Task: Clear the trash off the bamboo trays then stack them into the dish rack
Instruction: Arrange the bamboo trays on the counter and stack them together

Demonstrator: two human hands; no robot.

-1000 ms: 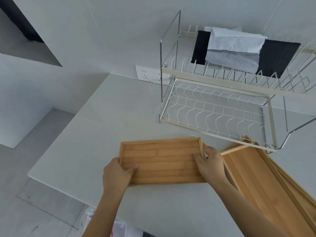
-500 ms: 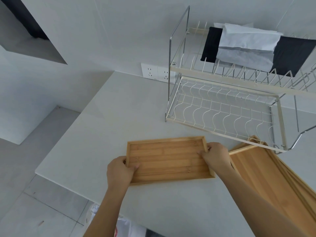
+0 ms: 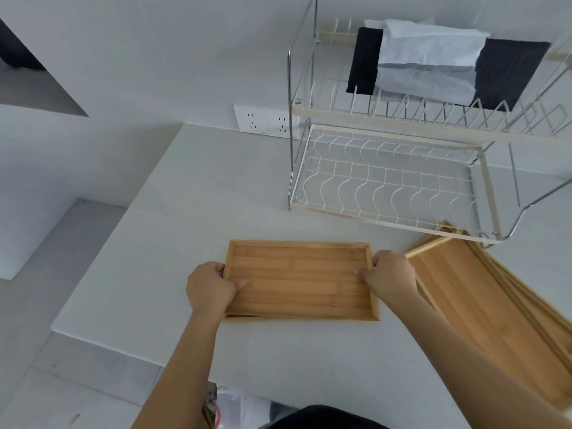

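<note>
1. Now I have the small bamboo tray (image 3: 298, 281) gripped at both short ends: my left hand (image 3: 210, 287) is curled over the left rim with the thumb lying inside, and my right hand (image 3: 390, 274) is closed on the right rim the same way. Its bed looks bare, no trash that I can see.
2. It sits on, or just above, the counter (image 3: 192, 196), near its front edge, with the dish rack (image 3: 393, 187) beyond it and to the right; I cannot tell whether it is lifted clear.
3. I judge the step in hand to be carrying this tray to the rack's lower wire shelf, which is unoccupied. I would keep both grips even so the tray stays level, then tip it on edge only once it is near the wires.
4. Watch the rack's front rail and the upper tier holding the folded cloths (image 3: 433, 66): come in low and square under that tier.
5. Stay wide of the larger trays (image 3: 483, 305) lying just to the right, partly under the rack's corner.
</note>
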